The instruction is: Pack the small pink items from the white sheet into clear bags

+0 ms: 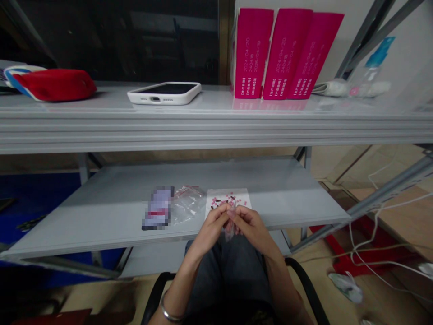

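My left hand (215, 220) and my right hand (250, 222) meet at the front edge of the lower shelf, above my lap. Between the closed fingers of both is a small clear plastic bag (229, 233), its lower part hanging below them. What the bag contains is mostly hidden by my fingers. Just beyond my hands lies a white sheet (210, 196) with several small pink and dark brown pieces (232, 197) scattered over it. To its left rest some clear zip bags (188, 202).
A pixelated phone-like object (158, 207) lies left on the lower shelf (115, 203). Above, the upper shelf (209, 128) carries a red pouch (64, 85), a white-cased phone (165, 93), magenta boxes (255, 54) and a spray bottle (372, 67). White cables (353, 234) hang at right.
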`<state>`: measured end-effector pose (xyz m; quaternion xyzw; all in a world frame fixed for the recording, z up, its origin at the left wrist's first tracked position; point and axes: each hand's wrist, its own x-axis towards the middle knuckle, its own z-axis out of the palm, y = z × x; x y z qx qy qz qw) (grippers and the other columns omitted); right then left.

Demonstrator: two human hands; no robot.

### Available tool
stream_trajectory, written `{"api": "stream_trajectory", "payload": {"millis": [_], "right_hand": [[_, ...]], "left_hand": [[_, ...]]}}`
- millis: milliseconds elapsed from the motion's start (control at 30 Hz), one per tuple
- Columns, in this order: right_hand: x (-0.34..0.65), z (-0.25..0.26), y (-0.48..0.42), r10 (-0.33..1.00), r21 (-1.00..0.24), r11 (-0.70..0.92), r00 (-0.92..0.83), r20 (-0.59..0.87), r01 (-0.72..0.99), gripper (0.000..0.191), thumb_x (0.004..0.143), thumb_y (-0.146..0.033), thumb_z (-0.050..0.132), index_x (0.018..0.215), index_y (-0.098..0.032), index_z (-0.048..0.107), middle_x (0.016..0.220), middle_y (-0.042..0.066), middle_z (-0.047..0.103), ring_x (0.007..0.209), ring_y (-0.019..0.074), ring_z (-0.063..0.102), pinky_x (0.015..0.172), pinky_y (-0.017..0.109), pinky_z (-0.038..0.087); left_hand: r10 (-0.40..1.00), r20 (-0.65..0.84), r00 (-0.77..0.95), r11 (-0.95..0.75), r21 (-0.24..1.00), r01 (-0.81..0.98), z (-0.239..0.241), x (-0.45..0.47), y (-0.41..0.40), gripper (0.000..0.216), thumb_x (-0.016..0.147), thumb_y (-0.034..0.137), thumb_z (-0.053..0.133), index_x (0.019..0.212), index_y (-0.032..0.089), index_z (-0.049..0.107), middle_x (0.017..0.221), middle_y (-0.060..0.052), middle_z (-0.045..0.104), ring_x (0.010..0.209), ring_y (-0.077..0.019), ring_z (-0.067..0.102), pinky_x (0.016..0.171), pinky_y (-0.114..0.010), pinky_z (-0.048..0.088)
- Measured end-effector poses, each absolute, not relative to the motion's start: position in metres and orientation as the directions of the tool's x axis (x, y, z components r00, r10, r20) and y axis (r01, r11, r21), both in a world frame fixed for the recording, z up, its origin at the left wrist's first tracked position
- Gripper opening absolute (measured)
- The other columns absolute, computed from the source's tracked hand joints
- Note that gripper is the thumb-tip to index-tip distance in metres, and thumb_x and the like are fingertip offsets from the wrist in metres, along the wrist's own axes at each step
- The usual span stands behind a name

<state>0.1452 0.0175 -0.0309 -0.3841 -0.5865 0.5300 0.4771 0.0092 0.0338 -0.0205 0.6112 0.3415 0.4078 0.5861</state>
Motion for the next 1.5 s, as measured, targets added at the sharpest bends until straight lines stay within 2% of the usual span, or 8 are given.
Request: {"api": "stream_trajectory", "payload": {"millis": [100,467,733,900,1167,1367,1500], "right_hand": [[0.142,-0.033,0.017,0.952,-0.991,0.102,-0.279,0.124,-0.092,0.035,0.087,-0.048,0.047,0.07,-0.018,0.052,0.061,-0.002,0.058,0.052,0.0089,0.051,0.05,0.022,0.039],[0.146,-0.035,0.018,0.938,-0.99,0.109,-0.32,0.134,-0.093,0.034,0.088,-0.047,0.044,0.074,-0.019,0.055,0.065,-0.001,0.055,0.057,0.0097,0.05,0.053,0.023,0.041],[0.141,-0.036,0.016,0.959,-0.988,0.046,-0.27,0.085,-0.148,0.035,0.085,-0.051,0.048,0.071,-0.019,0.054,0.059,-0.003,0.05,0.053,0.0094,0.048,0.049,0.022,0.041],[0.139,-0.035,0.015,0.943,-0.978,0.008,-0.323,0.076,-0.208,0.035,0.082,-0.051,0.052,0.07,-0.019,0.054,0.063,-0.002,0.052,0.055,0.0093,0.049,0.05,0.022,0.042],[0.138,-0.036,0.016,0.951,-0.96,-0.081,-0.311,0.007,-0.27,0.035,0.079,-0.051,0.055,0.07,-0.018,0.058,0.062,-0.001,0.054,0.054,0.0103,0.051,0.045,0.021,0.043],[0.14,-0.039,0.017,0.937,-0.959,-0.044,-0.345,0.058,-0.281,0.033,0.08,-0.049,0.056,0.071,-0.018,0.057,0.065,0.0,0.056,0.059,0.0116,0.055,0.049,0.022,0.044],[0.14,-0.042,0.017,0.951,-0.971,0.0,-0.301,0.074,-0.24,0.032,0.082,-0.048,0.054,0.069,-0.018,0.056,0.056,-0.003,0.049,0.05,0.0086,0.048,0.045,0.02,0.038]], "left_hand": [[0.902,0.082,0.424,-0.064,0.996,-0.056,-0.021,0.008,0.033,0.029,0.086,0.036,0.046,0.063,0.018,0.044,0.058,0.004,0.045,0.056,-0.0109,0.045,0.058,-0.022,0.038],[0.926,0.101,0.363,-0.078,0.994,-0.077,-0.026,0.013,0.028,0.032,0.088,0.042,0.043,0.066,0.018,0.041,0.061,0.004,0.044,0.056,-0.0099,0.045,0.056,-0.022,0.039],[0.931,0.095,0.352,-0.108,0.994,0.018,-0.022,0.013,0.023,0.031,0.087,0.048,0.043,0.079,0.018,0.049,0.069,0.002,0.051,0.062,-0.0123,0.048,0.059,-0.023,0.041],[0.963,0.093,0.251,-0.099,0.995,0.011,-0.023,0.011,0.023,0.037,0.086,0.052,0.042,0.07,0.018,0.044,0.064,0.003,0.044,0.059,-0.0112,0.044,0.057,-0.023,0.04],[0.945,0.066,0.321,-0.072,0.997,0.009,-0.025,0.009,0.021,0.04,0.088,0.053,0.039,0.07,0.018,0.046,0.064,0.003,0.047,0.059,-0.0111,0.045,0.057,-0.023,0.041],[0.935,0.1,0.341,-0.107,0.994,0.0,-0.026,0.006,0.024,0.033,0.089,0.041,0.044,0.068,0.016,0.048,0.06,0.004,0.046,0.055,-0.0087,0.045,0.055,-0.021,0.038],[0.901,0.093,0.423,-0.074,0.995,-0.061,-0.025,0.007,0.023,0.031,0.087,0.038,0.05,0.065,0.017,0.042,0.057,0.004,0.051,0.054,-0.0097,0.053,0.056,-0.023,0.041]]}}
